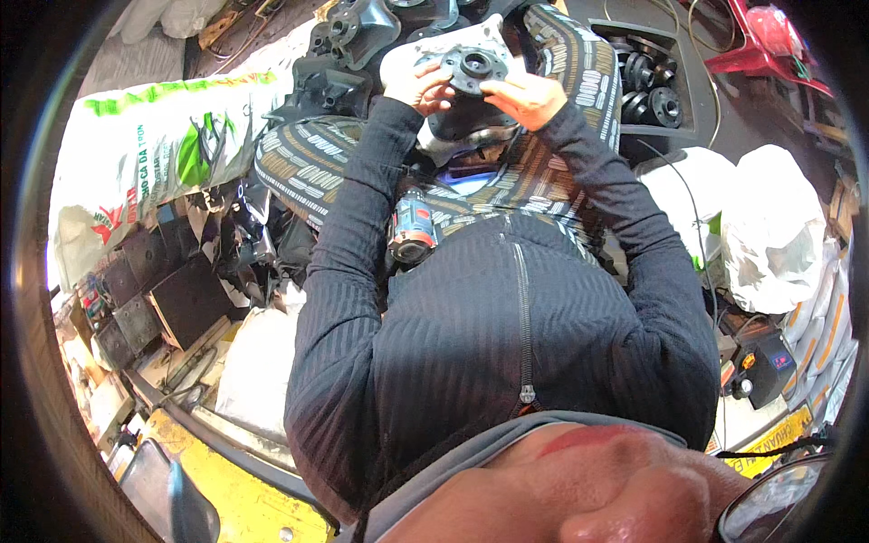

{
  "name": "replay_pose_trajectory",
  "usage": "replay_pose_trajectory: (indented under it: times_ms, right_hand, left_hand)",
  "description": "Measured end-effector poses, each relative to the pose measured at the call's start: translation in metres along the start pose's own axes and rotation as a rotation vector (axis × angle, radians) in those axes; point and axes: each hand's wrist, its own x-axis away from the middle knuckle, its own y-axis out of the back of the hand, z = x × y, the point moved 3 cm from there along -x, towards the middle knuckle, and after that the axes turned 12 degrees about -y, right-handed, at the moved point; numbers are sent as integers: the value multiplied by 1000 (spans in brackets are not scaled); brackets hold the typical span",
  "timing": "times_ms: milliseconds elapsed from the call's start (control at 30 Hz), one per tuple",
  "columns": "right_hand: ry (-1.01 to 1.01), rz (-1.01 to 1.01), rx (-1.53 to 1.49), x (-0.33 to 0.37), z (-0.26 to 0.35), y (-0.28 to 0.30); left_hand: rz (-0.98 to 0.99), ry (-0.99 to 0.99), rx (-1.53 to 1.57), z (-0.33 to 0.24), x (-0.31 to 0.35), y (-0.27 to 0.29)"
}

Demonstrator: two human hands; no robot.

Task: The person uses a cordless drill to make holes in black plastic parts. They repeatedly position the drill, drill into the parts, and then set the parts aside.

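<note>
Between my two hands is a dark round flanged hub (pixel 476 66) with a raised ring at its centre and holes around its rim. The fingers of my left hand (pixel 420 88) are closed on its left edge. My right hand (pixel 529 98) pinches its lower right edge. Just behind and below the hub is a pale metal housing (pixel 496 38), partly covered by it and by my hands. A red and blue cylindrical tool, perhaps a power driver (pixel 414 226), lies on my lap beside my left forearm.
Several similar black hubs (pixel 650 98) fill a grey bin at the right. Dark metal housings (pixel 348 45) are piled at the far left. A white and green sack (pixel 149 158) lies at the left; white plastic bags (pixel 769 231) and a thin cable (pixel 695 204) are at the right.
</note>
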Motion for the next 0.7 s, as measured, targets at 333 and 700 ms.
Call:
replay_pose_trajectory:
  times_ms: [333,700]
  right_hand:
    - [-1327,-10,-2086,39,-42,-41]
    - [-1300,179,-2179,44,-19,-45]
  left_hand:
    - [-112,-86,-184,54,-34,33]
    - [32,-264,-897,33,-61,26]
